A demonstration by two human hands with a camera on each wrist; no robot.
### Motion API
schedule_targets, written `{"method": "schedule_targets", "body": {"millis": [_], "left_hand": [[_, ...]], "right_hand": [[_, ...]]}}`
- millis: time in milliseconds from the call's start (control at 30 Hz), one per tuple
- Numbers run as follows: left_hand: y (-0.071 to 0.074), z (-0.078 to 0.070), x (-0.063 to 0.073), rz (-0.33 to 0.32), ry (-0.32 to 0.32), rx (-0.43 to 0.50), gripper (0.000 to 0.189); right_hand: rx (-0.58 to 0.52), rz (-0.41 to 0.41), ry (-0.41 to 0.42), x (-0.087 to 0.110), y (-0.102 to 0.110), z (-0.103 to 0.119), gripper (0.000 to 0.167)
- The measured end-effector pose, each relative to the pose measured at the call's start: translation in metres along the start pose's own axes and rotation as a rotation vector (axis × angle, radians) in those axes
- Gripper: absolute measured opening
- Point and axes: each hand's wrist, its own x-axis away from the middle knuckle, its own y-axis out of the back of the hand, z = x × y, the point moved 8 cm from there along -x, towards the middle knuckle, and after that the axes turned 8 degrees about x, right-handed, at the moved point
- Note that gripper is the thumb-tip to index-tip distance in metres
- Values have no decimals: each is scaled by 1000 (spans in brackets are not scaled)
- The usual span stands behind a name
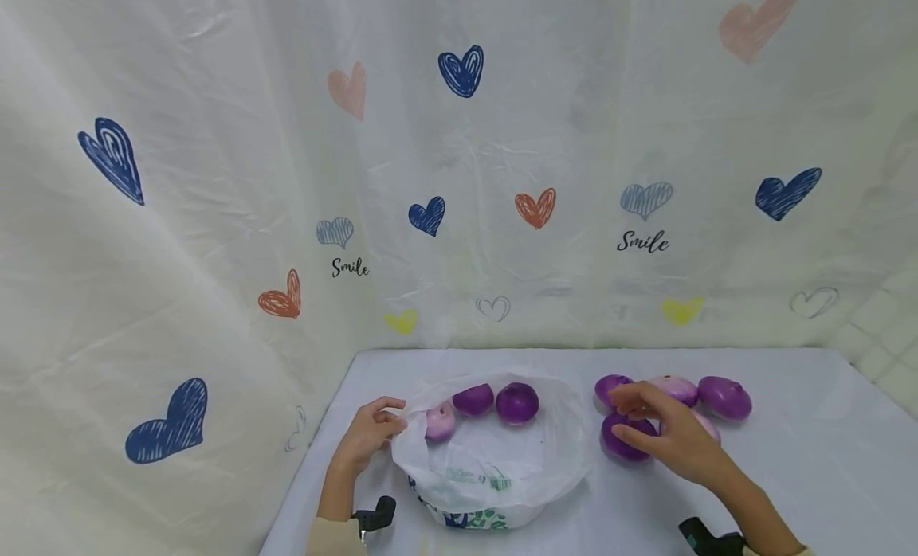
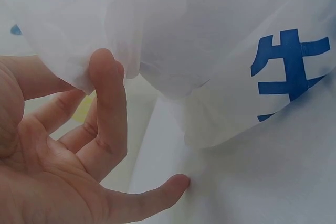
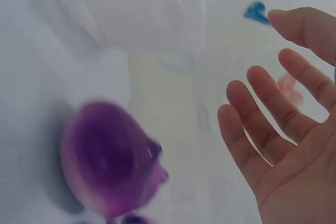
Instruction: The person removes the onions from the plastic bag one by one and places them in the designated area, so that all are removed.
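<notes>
A white plastic bag with green and blue print stands wide at the mouth in the head view. Inside it lie a pale pink onion and two dark purple onions. My left hand pinches the bag's left rim; in the left wrist view the fingers curl against the thin plastic. Over a group of onions to the right hovers my right hand, fingers spread and holding nothing. Directly beneath its fingers is a purple onion. The right wrist view shows a blurred purple onion beside the hand.
The loose group also has a purple onion at its right, a pale pink one behind, and others partly hidden by the hand. A white cloth covers the table. Behind it hangs a white curtain printed with hearts.
</notes>
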Motion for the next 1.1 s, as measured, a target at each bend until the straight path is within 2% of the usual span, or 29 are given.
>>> {"method": "schedule_targets", "body": {"millis": [167,367,567,867,1100], "left_hand": [[-1,0,-1,-2,2,-3,28],[-1,0,-2,-1,4,-4,28],[0,1,-1,-6,4,-7,28],[1,3,-3,-2,6,8,28],[0,1,-1,8,-8,13,29]], "right_hand": [[-85,33,77,0,-36,25,36],[-60,44,123,-4,-67,43,42],[-4,50,52,-21,-90,45,48],[37,134,-92,-46,-125,27,59],[113,98,-134,-58,-141,16,61]]}}
